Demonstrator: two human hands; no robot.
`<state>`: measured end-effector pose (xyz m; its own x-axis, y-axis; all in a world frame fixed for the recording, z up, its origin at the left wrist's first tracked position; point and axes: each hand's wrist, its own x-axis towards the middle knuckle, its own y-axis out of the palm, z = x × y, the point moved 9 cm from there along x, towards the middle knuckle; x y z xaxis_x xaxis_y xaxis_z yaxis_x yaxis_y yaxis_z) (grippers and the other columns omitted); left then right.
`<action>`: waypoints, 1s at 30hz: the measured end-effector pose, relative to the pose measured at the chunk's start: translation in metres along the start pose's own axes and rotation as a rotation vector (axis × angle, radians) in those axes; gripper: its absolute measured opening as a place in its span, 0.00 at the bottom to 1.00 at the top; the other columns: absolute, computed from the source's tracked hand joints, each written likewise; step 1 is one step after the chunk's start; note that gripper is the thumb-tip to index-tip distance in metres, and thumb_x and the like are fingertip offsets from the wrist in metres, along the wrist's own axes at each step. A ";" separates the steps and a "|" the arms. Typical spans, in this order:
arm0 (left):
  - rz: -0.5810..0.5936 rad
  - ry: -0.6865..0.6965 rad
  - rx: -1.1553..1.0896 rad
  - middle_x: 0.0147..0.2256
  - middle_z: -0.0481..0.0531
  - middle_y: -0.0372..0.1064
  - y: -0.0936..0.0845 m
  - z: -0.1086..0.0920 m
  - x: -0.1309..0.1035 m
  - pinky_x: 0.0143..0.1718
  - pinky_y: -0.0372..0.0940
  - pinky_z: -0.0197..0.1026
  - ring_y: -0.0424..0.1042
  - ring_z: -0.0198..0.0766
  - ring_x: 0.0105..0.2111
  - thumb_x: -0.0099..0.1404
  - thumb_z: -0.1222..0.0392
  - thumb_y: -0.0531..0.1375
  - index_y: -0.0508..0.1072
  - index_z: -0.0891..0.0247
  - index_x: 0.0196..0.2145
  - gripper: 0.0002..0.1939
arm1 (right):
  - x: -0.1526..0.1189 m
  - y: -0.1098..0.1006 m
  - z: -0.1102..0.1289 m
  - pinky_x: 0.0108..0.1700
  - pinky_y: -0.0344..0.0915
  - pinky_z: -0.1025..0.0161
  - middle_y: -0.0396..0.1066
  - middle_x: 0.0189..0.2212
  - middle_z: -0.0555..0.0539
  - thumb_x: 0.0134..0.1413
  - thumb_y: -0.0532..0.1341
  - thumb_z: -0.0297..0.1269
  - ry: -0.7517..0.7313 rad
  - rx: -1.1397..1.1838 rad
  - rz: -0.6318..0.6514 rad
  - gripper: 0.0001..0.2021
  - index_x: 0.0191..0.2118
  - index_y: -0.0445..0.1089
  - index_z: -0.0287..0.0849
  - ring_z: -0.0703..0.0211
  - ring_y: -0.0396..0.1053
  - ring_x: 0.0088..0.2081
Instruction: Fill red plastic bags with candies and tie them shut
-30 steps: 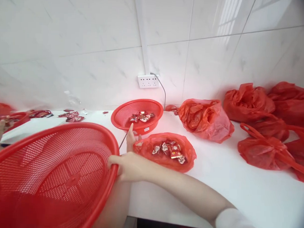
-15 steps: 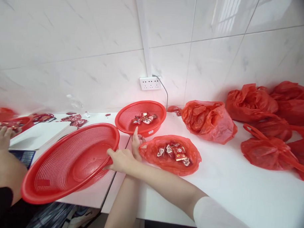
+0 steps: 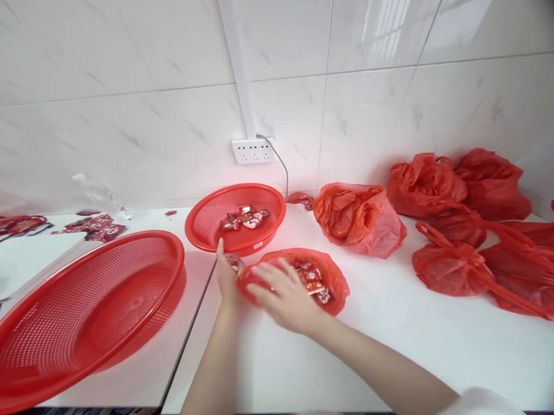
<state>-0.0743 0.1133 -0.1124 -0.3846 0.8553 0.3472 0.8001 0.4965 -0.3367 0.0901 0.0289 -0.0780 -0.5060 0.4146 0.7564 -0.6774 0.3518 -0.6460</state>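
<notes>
A red plastic bag [image 3: 338, 276] lies opened out, its mouth upward, with several wrapped candies [image 3: 311, 276] inside. My right hand [image 3: 287, 295] is over the bag's left side, fingers spread and slightly blurred, holding nothing that I can see. Beside the bag's left edge is my left hand [image 3: 228, 281], thumb side up; a small wrapped candy [image 3: 234, 263] partly shows in its curled fingers. Just behind it stands a red mesh basket [image 3: 197, 220] with several wrapped candies [image 3: 244, 218] in it. To the left, a larger red basket [image 3: 132, 299] sits tilted, with nothing inside.
Crumpled red bags [image 3: 358, 219] and tied red bags [image 3: 452, 268] stand along the right and back. Red packets [image 3: 94, 225] and a white tray or box lid [image 3: 25, 259] lie at the far left. A power strip [image 3: 253, 151] with a cable is on the tiled wall.
My right hand has let go of the large basket's rim and moved right over the bag. The large basket now rests further left and lower in view. The view has shifted right.
</notes>
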 end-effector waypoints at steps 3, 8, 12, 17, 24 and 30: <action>-0.099 -0.017 0.033 0.33 0.46 0.66 0.000 0.011 -0.002 0.32 0.65 0.38 0.68 0.33 0.27 0.63 0.62 0.56 0.63 0.60 0.58 0.24 | -0.060 -0.051 -0.067 0.64 0.46 0.37 0.60 0.61 0.37 0.60 0.58 0.33 0.378 -0.203 -0.046 0.22 0.59 0.60 0.46 0.46 0.54 0.64; 0.031 0.009 0.032 0.40 0.53 0.71 -0.009 -0.008 -0.038 0.38 0.67 0.41 0.72 0.40 0.38 0.68 0.50 0.50 0.69 0.61 0.51 0.19 | -0.172 -0.082 -0.125 0.55 0.65 0.40 0.64 0.58 0.34 0.57 0.59 0.50 0.993 -0.041 0.045 0.30 0.61 0.59 0.41 0.41 0.64 0.58; 0.129 -0.079 0.266 0.50 0.58 0.67 -0.009 -0.007 -0.079 0.47 0.67 0.49 0.69 0.49 0.49 0.60 0.47 0.60 0.68 0.60 0.50 0.23 | -0.210 -0.077 -0.123 0.43 0.74 0.53 0.75 0.46 0.42 0.60 0.55 0.49 1.175 0.269 0.092 0.15 0.40 0.74 0.46 0.47 0.74 0.48; 0.009 -0.282 0.176 0.48 0.59 0.68 -0.019 0.013 -0.097 0.40 0.71 0.47 0.71 0.48 0.45 0.59 0.46 0.60 0.66 0.62 0.47 0.23 | -0.189 -0.079 -0.115 0.42 0.73 0.54 0.73 0.49 0.41 0.60 0.55 0.49 1.135 0.441 0.072 0.16 0.47 0.70 0.46 0.48 0.71 0.51; -0.036 -0.228 0.261 0.51 0.56 0.66 -0.022 -0.006 -0.089 0.34 0.67 0.43 0.70 0.49 0.46 0.60 0.44 0.58 0.73 0.60 0.43 0.20 | -0.140 -0.078 -0.093 0.54 0.67 0.54 0.72 0.48 0.41 0.61 0.56 0.44 0.924 0.534 0.011 0.14 0.28 0.71 0.44 0.51 0.70 0.53; -0.158 0.131 0.267 0.42 0.52 0.72 -0.032 -0.096 -0.055 0.43 0.64 0.45 0.70 0.47 0.44 0.60 0.52 0.60 0.76 0.60 0.32 0.10 | -0.092 -0.130 -0.121 0.51 0.68 0.55 0.75 0.41 0.44 0.60 0.59 0.39 0.817 0.466 -0.112 0.10 0.44 0.75 0.46 0.54 0.73 0.47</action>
<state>-0.0350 0.0358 -0.0370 -0.4181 0.7467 0.5173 0.5799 0.6578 -0.4807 0.2889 0.0464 -0.0757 -0.0142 0.9201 0.3914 -0.9338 0.1278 -0.3343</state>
